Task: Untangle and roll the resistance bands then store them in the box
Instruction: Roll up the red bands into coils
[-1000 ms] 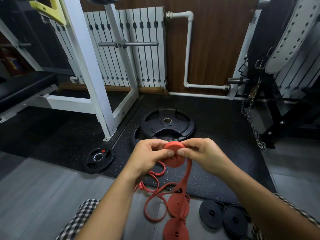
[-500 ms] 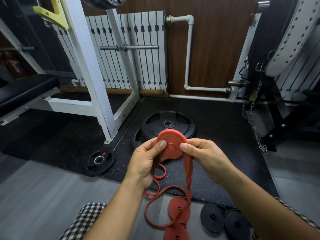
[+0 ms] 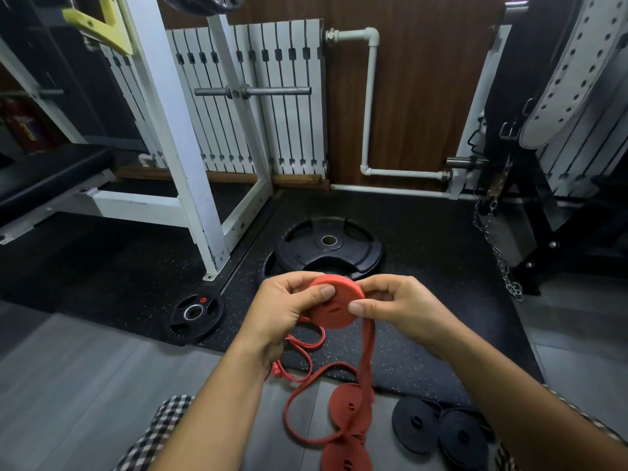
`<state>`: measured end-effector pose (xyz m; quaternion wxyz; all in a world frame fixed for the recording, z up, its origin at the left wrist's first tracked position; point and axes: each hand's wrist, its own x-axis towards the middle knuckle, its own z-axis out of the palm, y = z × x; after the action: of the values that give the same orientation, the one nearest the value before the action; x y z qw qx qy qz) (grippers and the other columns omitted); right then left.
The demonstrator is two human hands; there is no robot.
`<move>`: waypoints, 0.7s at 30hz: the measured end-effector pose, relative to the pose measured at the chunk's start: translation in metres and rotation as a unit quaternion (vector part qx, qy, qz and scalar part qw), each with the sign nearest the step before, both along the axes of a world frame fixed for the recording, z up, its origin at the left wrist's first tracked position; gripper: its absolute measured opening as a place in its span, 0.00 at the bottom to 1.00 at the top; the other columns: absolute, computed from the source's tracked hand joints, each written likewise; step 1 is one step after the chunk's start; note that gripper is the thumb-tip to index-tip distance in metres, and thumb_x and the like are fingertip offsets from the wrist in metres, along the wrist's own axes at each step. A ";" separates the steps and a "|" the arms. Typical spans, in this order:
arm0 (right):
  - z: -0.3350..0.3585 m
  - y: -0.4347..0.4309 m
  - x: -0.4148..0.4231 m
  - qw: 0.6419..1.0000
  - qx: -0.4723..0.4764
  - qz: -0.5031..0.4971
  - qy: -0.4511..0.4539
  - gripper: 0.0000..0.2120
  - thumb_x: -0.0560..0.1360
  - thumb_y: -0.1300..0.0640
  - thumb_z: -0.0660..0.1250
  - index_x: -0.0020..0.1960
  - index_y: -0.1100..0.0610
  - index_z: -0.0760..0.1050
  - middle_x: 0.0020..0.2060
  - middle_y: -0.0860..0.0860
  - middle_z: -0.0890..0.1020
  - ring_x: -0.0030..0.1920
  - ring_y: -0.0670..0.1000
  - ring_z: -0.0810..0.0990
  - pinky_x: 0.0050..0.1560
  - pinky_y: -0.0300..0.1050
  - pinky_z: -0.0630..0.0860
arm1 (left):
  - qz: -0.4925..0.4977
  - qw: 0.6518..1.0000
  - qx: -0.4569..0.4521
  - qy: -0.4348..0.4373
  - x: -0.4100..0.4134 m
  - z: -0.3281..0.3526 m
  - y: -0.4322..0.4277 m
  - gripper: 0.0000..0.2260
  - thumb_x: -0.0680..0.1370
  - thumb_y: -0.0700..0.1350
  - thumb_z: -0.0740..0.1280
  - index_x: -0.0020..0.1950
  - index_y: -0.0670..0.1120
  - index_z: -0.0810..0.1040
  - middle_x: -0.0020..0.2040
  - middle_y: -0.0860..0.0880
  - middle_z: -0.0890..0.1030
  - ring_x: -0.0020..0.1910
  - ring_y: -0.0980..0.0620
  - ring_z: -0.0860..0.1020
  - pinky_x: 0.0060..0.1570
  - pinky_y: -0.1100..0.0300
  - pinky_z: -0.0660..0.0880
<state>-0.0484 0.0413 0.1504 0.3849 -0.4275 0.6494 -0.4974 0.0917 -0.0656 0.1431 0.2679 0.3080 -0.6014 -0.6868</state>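
Roll [image 3: 334,311] is pinched by left hand [image 3: 282,311], right hand [image 3: 404,307].

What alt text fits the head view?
The left hand and right hand pinch a partly rolled flat red rubber resistance band coil, its loose tail hanging to the grey floor. Rolled red coils and black coils lie below, beside a black rubber mat.

Three red rolls [image 3: 334,307] [image 3: 350,406] [image 3: 345,458] and two black rolls [image 3: 416,424] [image 3: 462,436]. Three plates: two big [image 3: 328,244] [image 3: 268,266], one small [image 3: 195,312].
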 end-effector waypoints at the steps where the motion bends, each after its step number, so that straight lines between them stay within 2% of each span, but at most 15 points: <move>1: -0.001 0.000 0.001 1.000 -0.004 -0.005 -0.007 0.06 0.69 0.63 0.72 0.44 0.54 0.80 0.39 0.50 0.84 0.38 0.42 0.82 0.41 0.30 0.77 | 0.012 0.999 0.031 0.017 -0.001 0.000 -0.001 0.11 0.62 0.41 0.72 0.43 0.42 0.83 0.39 0.41 0.84 0.37 0.45 0.81 0.47 0.48 0.78; 5: -0.003 -0.002 0.002 0.999 -0.018 -0.020 -0.034 0.04 0.68 0.59 0.71 0.43 0.54 0.82 0.36 0.47 0.84 0.39 0.40 0.82 0.40 0.29 0.75 | 0.039 0.993 0.098 0.049 -0.004 -0.003 0.002 0.08 0.61 0.42 0.71 0.38 0.44 0.85 0.37 0.42 0.84 0.35 0.48 0.81 0.47 0.50 0.78; 9: -0.004 -0.001 0.002 0.994 -0.047 -0.020 -0.094 0.09 0.63 0.53 0.70 0.41 0.54 0.82 0.36 0.48 0.85 0.40 0.43 0.83 0.41 0.31 0.75 | 0.053 0.990 0.111 0.065 -0.006 -0.002 0.005 0.09 0.60 0.43 0.72 0.39 0.44 0.84 0.39 0.41 0.84 0.38 0.45 0.80 0.52 0.47 0.76; 12: -0.005 -0.002 0.006 0.991 -0.071 -0.021 -0.109 0.10 0.65 0.55 0.70 0.45 0.54 0.81 0.39 0.49 0.85 0.42 0.44 0.83 0.42 0.33 0.76 | 0.062 0.988 0.119 0.081 -0.007 -0.002 0.003 0.09 0.61 0.43 0.71 0.39 0.43 0.84 0.38 0.42 0.83 0.37 0.45 0.80 0.51 0.48 0.76; 14: -0.006 -0.003 0.011 0.990 -0.081 -0.035 -0.109 0.06 0.69 0.60 0.69 0.45 0.54 0.80 0.38 0.48 0.85 0.41 0.43 0.83 0.40 0.32 0.76 | 0.064 0.983 0.143 0.099 -0.009 -0.005 0.005 0.09 0.63 0.43 0.70 0.41 0.43 0.83 0.38 0.43 0.84 0.37 0.47 0.80 0.47 0.51 0.78; 17: -0.005 -0.003 0.008 0.993 -0.073 -0.050 -0.079 0.07 0.72 0.64 0.67 0.46 0.55 0.80 0.39 0.48 0.85 0.40 0.42 0.83 0.40 0.31 0.76 | 0.042 0.983 0.155 0.094 -0.011 -0.009 0.006 0.11 0.64 0.42 0.69 0.46 0.42 0.81 0.39 0.44 0.84 0.36 0.50 0.82 0.40 0.57 0.80; 19: -0.003 0.000 0.002 0.998 -0.043 -0.040 -0.031 0.06 0.73 0.64 0.67 0.47 0.56 0.80 0.41 0.51 0.84 0.41 0.44 0.83 0.42 0.34 0.78 | 0.007 0.989 0.135 0.060 -0.008 -0.007 0.003 0.13 0.64 0.41 0.69 0.48 0.42 0.81 0.41 0.42 0.84 0.39 0.47 0.82 0.47 0.53 0.79; 21: -0.003 0.002 -0.004 0.995 0.004 -0.035 0.096 0.06 0.73 0.61 0.68 0.48 0.55 0.81 0.42 0.52 0.84 0.44 0.48 0.83 0.47 0.41 0.80 | -0.036 0.998 0.057 -0.003 -0.003 -0.005 -0.002 0.15 0.64 0.41 0.72 0.51 0.44 0.81 0.46 0.41 0.83 0.45 0.44 0.80 0.54 0.49 0.75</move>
<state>-0.0525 0.0430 0.1473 0.3053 -0.4488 0.6995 -0.4648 0.0889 -0.0674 0.1384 0.2229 0.3033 -0.5726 -0.7283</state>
